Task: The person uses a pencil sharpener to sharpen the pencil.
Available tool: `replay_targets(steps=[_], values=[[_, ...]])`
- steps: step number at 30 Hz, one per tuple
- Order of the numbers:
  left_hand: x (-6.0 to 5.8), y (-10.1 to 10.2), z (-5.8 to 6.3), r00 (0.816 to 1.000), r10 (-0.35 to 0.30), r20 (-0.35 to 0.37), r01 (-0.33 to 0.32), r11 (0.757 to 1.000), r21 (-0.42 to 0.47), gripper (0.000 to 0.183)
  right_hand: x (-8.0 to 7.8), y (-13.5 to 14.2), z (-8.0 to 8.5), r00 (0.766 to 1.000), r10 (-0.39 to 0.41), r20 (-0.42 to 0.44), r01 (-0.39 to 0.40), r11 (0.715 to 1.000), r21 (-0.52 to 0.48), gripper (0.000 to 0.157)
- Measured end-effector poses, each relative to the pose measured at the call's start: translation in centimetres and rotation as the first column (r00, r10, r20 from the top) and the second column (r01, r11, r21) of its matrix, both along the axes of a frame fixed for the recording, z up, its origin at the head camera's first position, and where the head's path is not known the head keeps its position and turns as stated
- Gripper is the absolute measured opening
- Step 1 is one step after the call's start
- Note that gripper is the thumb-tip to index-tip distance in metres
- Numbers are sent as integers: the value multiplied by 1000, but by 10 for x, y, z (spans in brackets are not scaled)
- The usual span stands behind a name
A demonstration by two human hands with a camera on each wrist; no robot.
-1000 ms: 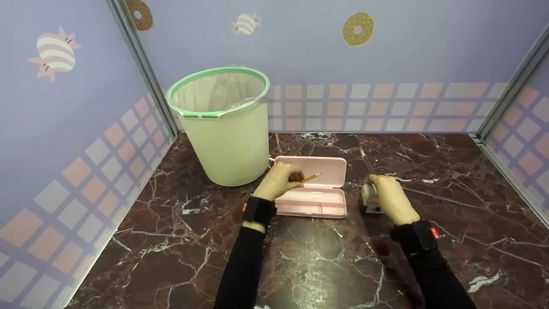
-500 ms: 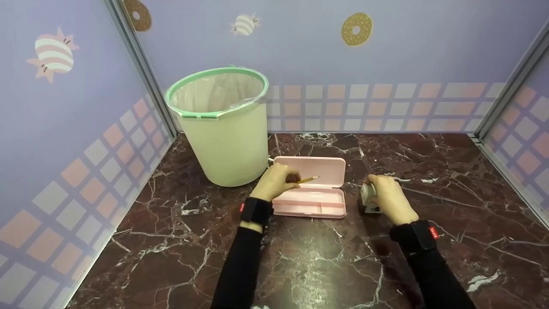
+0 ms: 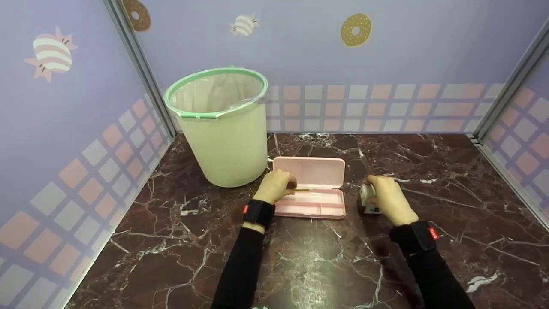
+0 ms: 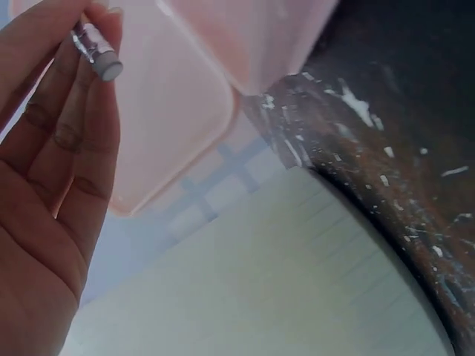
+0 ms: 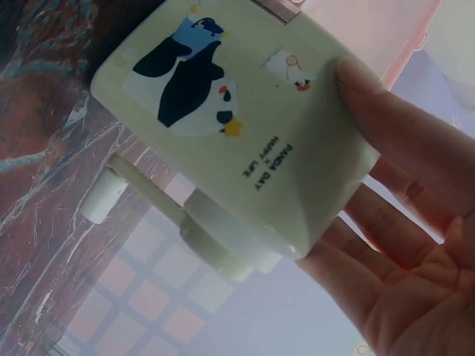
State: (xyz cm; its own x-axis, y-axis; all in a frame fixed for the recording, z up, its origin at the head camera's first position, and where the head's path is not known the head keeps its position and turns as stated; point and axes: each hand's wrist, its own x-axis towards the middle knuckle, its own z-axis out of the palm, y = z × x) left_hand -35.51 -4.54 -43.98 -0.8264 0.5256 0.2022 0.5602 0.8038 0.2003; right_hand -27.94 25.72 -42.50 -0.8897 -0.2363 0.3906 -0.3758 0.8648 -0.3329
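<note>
My left hand (image 3: 274, 187) pinches a pencil (image 3: 303, 189) over the back edge of the lower half of a pink pencil case (image 3: 309, 169), whose lid is open. In the left wrist view the pencil's grey eraser (image 4: 111, 70) and silver ferrule stick out behind the fingertips. To the right of the case, my right hand (image 3: 391, 199) grips a pencil sharpener (image 5: 245, 163) with a hand crank. Its pale side carries panda and penguin pictures, and the crank handle (image 5: 104, 194) shows in the right wrist view.
A pale green bin (image 3: 227, 150) with a green rim and a plastic liner stands at the back left, behind my left hand. Patterned wall panels (image 3: 407, 56) close off the back and sides of the dark marbled tabletop (image 3: 317, 266).
My left hand has lowered the pencil from in front of the lid to the case's lower half, and the pencil now lies nearly level. The right hand and sharpener have stayed put.
</note>
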Motion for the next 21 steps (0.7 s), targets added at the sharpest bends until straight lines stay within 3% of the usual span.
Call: replay_targets(steps=[4,21], values=[[-1,2,-6,1000,21,18,-20,999,-42,13,0,0,0,1000,2,-5,-2,1000,-1,37],[-3,4,-17,997,54,54,-50,996,-70,12,0,1,-1,1000,8,-7,-8,1000,7,37]])
